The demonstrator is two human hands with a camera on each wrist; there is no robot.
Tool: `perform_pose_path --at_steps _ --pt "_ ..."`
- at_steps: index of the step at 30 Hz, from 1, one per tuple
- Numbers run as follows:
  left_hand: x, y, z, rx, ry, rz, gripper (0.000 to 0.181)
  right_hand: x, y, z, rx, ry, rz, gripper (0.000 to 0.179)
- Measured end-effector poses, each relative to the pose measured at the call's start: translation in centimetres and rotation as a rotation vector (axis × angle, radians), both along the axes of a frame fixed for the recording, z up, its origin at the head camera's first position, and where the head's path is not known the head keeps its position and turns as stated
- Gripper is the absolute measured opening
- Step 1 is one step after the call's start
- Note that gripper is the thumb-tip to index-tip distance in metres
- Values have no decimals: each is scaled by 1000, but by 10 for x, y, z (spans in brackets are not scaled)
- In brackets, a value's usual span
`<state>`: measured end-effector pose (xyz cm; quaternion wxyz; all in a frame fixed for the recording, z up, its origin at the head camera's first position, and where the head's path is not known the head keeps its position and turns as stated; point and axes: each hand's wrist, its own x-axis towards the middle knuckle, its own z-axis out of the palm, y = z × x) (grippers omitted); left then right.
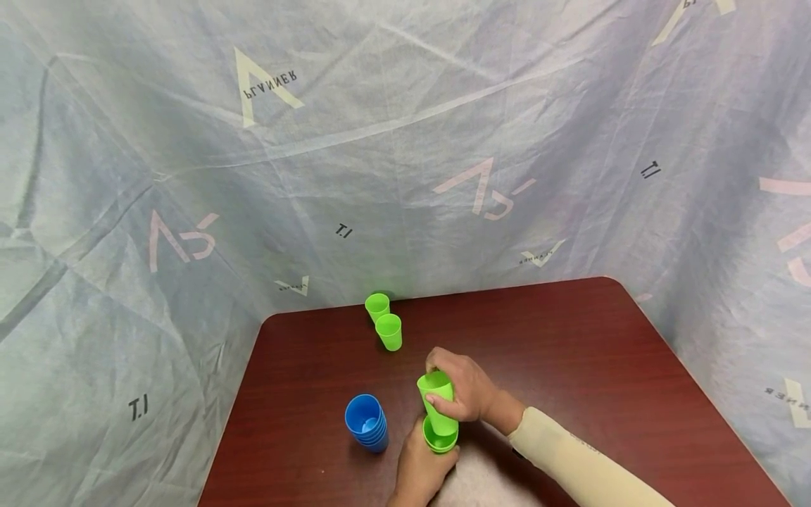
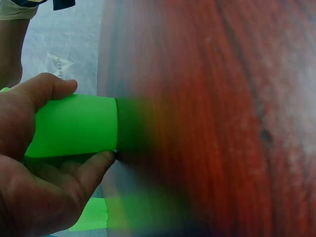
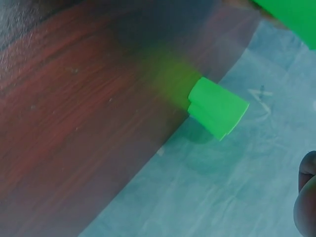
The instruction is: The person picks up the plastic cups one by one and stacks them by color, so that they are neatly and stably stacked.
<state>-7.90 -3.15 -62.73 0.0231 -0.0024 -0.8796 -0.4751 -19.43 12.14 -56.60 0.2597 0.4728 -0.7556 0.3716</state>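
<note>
My left hand [image 1: 426,461] grips a green cup [image 1: 441,442] standing on the table. Two rims show there, so it looks like nested cups. In the left wrist view, the thumb and fingers of the left hand [image 2: 54,192] hold the green cup [image 2: 79,126] from both sides. My right hand [image 1: 467,387] grips another green cup [image 1: 443,415], tilted slightly, its base at the mouth of the lower one. Whether the base is inside is hard to tell. At the right wrist view's edge, part of the right hand [image 3: 307,202] shows.
A stack of blue cups [image 1: 367,422] stands upright left of my hands. Two green cups stand near the back edge, one farther [image 1: 378,307] and one nearer [image 1: 389,332]. The dark red table [image 1: 538,338] is bordered by a grey printed sheet [image 1: 405,176].
</note>
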Motion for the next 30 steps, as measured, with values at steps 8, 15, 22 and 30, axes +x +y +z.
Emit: perform_pose_path --at_steps 8,15,22,30 --pt "1 -1 -3 22 19 -18 63 6 -3 -8 17 36 62 39" --pt "0 -2 -2 31 16 -45 60 12 -3 -13 63 53 82 49" --pt "1 -3 -4 8 64 -61 53 21 -5 -21 80 60 105 43" --pt "2 -6 0 -30 102 -69 60 28 -7 -32 67 113 81 46"
